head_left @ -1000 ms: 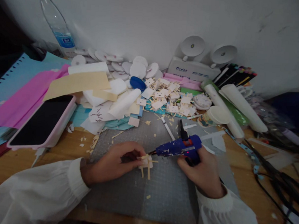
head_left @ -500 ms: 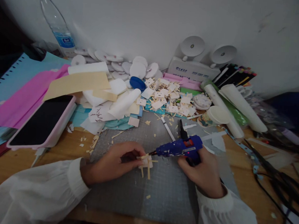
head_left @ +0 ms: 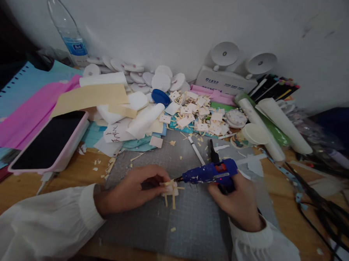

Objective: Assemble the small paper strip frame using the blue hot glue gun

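Between thumb and fingers, my left hand (head_left: pixel 139 187) pinches a small paper figure (head_left: pixel 170 189), a pale square with thin cream strips sticking out like limbs. My right hand (head_left: pixel 238 196) is wrapped round the handle of a blue hot glue gun (head_left: pixel 209 173), whose small red light is lit. The gun's dark nozzle points left and meets the figure's upper edge; whether it touches cannot be made out. Both hands are above a grey cutting mat (head_left: pixel 198 229). Behind them lies a heap of similar paper figures (head_left: pixel 193 112), some with drawn faces.
A phone in a pink case (head_left: pixel 49 139) lies at left by coloured paper sheets (head_left: pixel 32 111). White discs (head_left: pixel 161 79) line the wall. A white pen (head_left: pixel 196 150) lies behind the gun, a paper cup (head_left: pixel 250 135) at right. Black cables (head_left: pixel 327 220) coil at far right.
Almost nothing differs. The glue gun and my right hand have shifted very slightly; the left hand and the paper figure stay in place.
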Available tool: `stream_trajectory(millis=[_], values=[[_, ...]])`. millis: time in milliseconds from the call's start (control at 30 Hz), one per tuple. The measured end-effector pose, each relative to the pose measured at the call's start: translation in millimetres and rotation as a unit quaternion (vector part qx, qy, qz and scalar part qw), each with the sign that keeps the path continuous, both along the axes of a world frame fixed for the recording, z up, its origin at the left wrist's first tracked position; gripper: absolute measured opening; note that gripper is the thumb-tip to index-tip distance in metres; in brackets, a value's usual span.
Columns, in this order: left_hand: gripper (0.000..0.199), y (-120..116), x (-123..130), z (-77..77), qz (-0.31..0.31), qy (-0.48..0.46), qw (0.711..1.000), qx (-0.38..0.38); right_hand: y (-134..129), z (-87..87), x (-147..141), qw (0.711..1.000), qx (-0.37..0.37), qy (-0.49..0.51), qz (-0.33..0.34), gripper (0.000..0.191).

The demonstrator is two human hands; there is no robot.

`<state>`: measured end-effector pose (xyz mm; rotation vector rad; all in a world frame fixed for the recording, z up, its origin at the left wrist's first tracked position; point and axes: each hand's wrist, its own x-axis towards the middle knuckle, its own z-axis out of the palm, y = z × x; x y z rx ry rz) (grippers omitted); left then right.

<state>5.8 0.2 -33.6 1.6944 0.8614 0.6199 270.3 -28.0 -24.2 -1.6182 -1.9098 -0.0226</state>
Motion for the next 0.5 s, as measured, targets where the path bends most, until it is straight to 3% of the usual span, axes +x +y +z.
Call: stream_trajectory(millis=[500], values=[[0.013, 0.0, -0.4, -0.5, 0.001, 0.003, 1.000, 0.013, -1.0, -1.8, 0.4, 1.000, -0.002, 0.000, -0.008, 0.010]])
